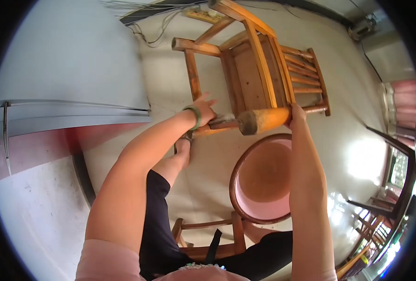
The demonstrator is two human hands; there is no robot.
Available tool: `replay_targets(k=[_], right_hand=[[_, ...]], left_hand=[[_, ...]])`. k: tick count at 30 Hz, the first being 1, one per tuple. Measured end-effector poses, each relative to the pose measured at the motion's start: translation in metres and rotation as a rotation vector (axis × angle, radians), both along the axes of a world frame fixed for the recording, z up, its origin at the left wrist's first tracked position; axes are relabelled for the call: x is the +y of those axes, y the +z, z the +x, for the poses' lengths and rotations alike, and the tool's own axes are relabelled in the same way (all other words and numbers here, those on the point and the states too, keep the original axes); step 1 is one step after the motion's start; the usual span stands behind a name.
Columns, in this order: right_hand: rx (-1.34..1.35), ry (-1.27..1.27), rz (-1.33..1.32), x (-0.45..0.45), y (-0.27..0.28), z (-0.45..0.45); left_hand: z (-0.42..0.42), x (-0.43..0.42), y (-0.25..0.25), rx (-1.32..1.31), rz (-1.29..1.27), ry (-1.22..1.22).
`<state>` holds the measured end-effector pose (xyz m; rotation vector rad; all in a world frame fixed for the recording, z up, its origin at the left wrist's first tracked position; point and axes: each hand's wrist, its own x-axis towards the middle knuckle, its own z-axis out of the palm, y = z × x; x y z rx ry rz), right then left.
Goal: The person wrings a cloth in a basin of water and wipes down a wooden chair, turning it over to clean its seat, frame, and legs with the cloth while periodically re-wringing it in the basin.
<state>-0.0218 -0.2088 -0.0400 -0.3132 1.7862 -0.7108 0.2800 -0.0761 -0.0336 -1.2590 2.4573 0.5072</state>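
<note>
A wooden chair [260, 51] is tipped over in front of me, its legs toward me and its slatted backrest [305, 75] on the far right side. My right hand [296, 114] is closed around the thick near leg [269, 121], with its fingers partly hidden behind the wood. My left hand [204, 110], wearing a green bangle [196, 118], lies against a lower rung, fingers spread apart. Beside its palm, a greyish, blurred cloth-like piece [224, 119] rests along the rung; whether the hand grips it is hidden. Below the chair leg stands a basin [234, 187] of brownish water.
A wooden stool or chair [238, 234] is beneath me, between my legs. A pale cabinet-like surface [72, 61] stands on the left. Cables [147, 35] and a yellowish power strip [203, 16] lie at the back. More furniture [374, 225] is at the right.
</note>
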Motion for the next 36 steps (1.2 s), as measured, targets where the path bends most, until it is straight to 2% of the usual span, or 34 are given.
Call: replay_targets(k=[1, 3, 4, 6, 8, 9, 10, 11, 13, 15, 17, 18, 19, 22, 24, 25, 26, 28, 29, 31, 33, 34, 36], right_hand=[[0.012, -0.004, 0.013, 0.0, 0.002, 0.001], [0.049, -0.002, 0.003, 0.004, 0.008, 0.003], [0.072, 0.002, -0.032, 0.004, 0.012, 0.005], [0.078, -0.014, -0.051, 0.003, 0.01, 0.002], [0.099, -0.04, -0.04, 0.004, -0.003, -0.003], [0.094, -0.024, -0.06, 0.002, -0.006, -0.005], [0.092, -0.01, -0.079, 0.001, -0.008, -0.007], [0.105, -0.012, -0.081, 0.001, -0.01, -0.009], [0.085, -0.018, -0.078, 0.003, -0.006, -0.007], [0.177, 0.023, -0.019, 0.003, 0.002, -0.008], [-0.008, 0.057, 0.05, 0.005, -0.002, -0.012], [-0.028, 0.064, 0.008, 0.005, -0.005, -0.016], [-0.016, 0.071, 0.015, 0.004, -0.004, -0.016], [-0.015, 0.074, 0.098, 0.005, 0.009, -0.005], [-0.036, 0.111, 0.098, 0.005, 0.008, -0.008], [-0.056, 0.13, 0.08, 0.004, 0.008, -0.009], [-0.032, 0.165, 0.083, 0.004, 0.01, -0.008], [0.047, 0.165, 0.046, 0.002, 0.006, -0.01], [0.127, 0.16, 0.023, 0.002, 0.003, -0.011], [0.113, 0.16, 0.01, 0.002, 0.011, -0.003], [0.1, 0.249, 0.015, 0.004, 0.016, -0.003], [0.183, 0.278, 0.038, 0.003, 0.018, -0.005], [0.155, 0.3, -0.006, 0.004, 0.015, -0.007]], left_hand=[[-0.007, -0.012, 0.001, -0.002, -0.008, 0.019], [-0.02, -0.04, 0.004, -0.388, 0.024, -0.347], [-0.021, -0.061, -0.007, -0.393, 0.004, -0.336], [-0.02, -0.097, -0.04, 0.014, 0.125, 0.753], [-0.001, -0.142, -0.017, 0.554, -0.177, 1.357], [0.005, -0.157, -0.029, 0.718, -0.451, 1.393], [0.009, -0.174, -0.047, 0.833, -0.821, 1.365], [0.011, -0.188, -0.068, 0.846, -0.813, 1.369], [0.004, -0.203, -0.085, 0.686, -0.707, 1.414], [-0.005, -0.204, -0.106, 0.736, -0.644, 1.413], [-0.013, -0.202, -0.121, 0.284, -0.138, 0.883], [-0.025, -0.186, -0.11, 0.075, -0.205, 0.565], [-0.029, -0.187, -0.109, 0.084, -0.195, 0.574], [-0.041, -0.184, -0.094, -0.127, 0.083, 0.123], [-0.04, -0.167, -0.103, -0.015, 0.174, -0.057], [-0.048, -0.155, -0.176, 0.176, 0.308, -0.086], [-0.059, -0.128, -0.178, 0.21, 0.356, -0.095], [-0.059, -0.081, -0.147, 0.279, 0.429, -0.163], [-0.052, -0.088, -0.126, 0.288, 0.428, -0.16], [-0.037, -0.103, -0.082, 0.545, 0.948, -0.004], [-0.039, -0.105, -0.068, 0.883, 1.156, 0.267], [-0.042, -0.107, -0.051, 1.036, 1.097, 0.351], [-0.054, -0.104, -0.004, 1.249, 1.031, 0.519]])
